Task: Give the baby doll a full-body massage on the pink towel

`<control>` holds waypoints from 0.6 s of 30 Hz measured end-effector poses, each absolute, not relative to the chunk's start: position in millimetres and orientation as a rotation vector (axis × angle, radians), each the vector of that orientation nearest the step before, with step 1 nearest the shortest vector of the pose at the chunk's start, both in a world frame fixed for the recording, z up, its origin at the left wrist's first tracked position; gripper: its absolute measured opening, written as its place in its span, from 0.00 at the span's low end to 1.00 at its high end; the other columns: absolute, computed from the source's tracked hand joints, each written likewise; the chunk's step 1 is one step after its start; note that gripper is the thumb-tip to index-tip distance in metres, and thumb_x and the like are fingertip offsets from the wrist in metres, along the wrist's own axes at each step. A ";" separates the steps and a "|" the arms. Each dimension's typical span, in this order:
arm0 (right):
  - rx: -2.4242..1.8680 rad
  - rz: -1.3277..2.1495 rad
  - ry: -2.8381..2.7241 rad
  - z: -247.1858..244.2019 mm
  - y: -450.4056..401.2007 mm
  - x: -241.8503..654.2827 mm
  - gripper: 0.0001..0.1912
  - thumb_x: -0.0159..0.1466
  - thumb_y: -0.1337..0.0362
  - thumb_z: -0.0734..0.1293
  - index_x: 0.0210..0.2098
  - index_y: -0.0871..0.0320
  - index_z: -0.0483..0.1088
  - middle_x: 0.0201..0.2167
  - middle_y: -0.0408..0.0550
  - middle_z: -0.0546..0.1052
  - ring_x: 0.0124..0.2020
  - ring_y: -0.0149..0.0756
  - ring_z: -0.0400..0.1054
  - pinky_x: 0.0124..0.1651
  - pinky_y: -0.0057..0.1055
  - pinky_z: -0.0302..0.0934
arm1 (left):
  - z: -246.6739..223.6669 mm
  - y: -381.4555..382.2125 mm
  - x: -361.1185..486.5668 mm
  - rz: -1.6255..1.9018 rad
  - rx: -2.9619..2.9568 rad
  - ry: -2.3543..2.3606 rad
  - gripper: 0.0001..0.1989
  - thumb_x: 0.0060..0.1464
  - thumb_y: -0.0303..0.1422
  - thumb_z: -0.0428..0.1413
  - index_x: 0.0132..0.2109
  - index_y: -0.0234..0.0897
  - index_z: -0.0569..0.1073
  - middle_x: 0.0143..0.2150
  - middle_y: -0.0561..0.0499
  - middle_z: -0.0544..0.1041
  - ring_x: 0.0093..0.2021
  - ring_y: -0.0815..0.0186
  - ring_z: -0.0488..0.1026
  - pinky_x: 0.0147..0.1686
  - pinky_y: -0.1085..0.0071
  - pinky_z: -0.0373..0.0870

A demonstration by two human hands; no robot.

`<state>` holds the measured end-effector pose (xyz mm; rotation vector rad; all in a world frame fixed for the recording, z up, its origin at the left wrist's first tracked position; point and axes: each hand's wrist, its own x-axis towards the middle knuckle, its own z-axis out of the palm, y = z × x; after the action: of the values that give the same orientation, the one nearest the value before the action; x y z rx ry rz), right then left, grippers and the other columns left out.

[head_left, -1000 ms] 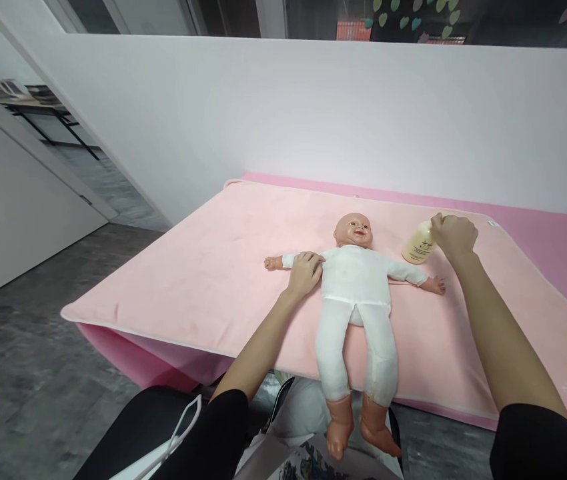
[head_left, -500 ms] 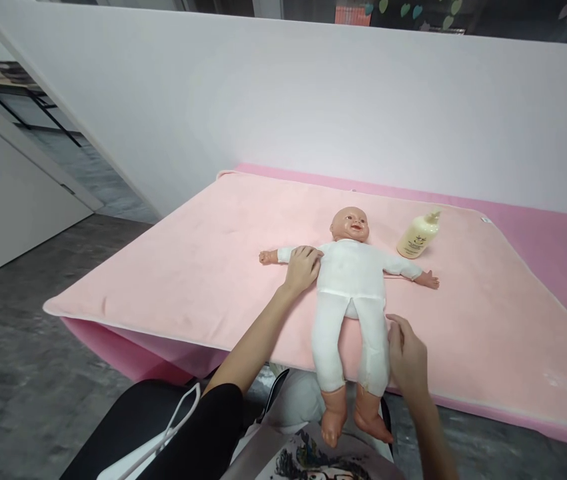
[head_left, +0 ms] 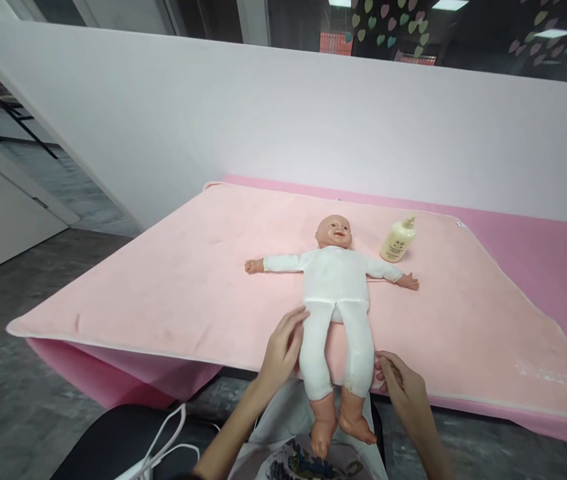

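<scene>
A baby doll (head_left: 336, 277) in white clothes lies on its back on a pink blanket (head_left: 163, 287), arms spread, its bare feet past the table's front edge. My left hand (head_left: 285, 343) is beside the doll's hip and thigh on the left, fingers bent and loosely apart, holding nothing. On the other side, my right hand (head_left: 401, 383) is next to the doll's lower leg with its fingers curled together; whatever may be between them is too small to make out. A pale yellow pump bottle (head_left: 397, 240) stands right of the doll's head.
A darker pink cover (head_left: 553, 260) shows under the blanket. Behind the table rises a white partition (head_left: 313, 120). A black chair (head_left: 113, 440) with a white cable (head_left: 163, 437) is at the lower left.
My left hand has moved from the doll's upper arm down to its hip. My right hand has slid lower along the leg. The camera view has tilted up slightly.
</scene>
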<state>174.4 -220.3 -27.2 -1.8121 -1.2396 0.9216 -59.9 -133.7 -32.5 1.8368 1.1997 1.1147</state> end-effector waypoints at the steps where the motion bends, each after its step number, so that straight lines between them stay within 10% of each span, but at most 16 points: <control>1: -1.802 0.958 -1.265 -24.9 -217.3 174.6 0.24 0.60 0.47 0.56 0.39 0.59 0.71 0.29 0.50 0.76 0.29 0.39 0.70 0.31 0.31 0.65 | -34.0 -150.9 -64.7 1.093 1.756 1.216 0.15 0.60 0.35 0.43 0.51 0.42 0.68 0.53 0.47 0.68 0.54 0.62 0.64 0.54 0.65 0.62; 18: -2.003 1.160 -1.322 -4.8 -233.5 169.3 0.26 0.58 0.44 0.54 0.43 0.54 0.71 0.20 0.45 0.74 0.20 0.39 0.69 0.25 0.32 0.62 | -31.4 -218.3 -77.2 0.380 1.395 1.118 0.24 0.56 0.49 0.44 0.36 0.35 0.75 0.37 0.46 0.75 0.41 0.58 0.69 0.44 0.66 0.64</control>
<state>169.3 -233.5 -4.8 -2.0033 -1.3223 1.1598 -77.2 -218.3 -31.4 1.3951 1.1181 0.3799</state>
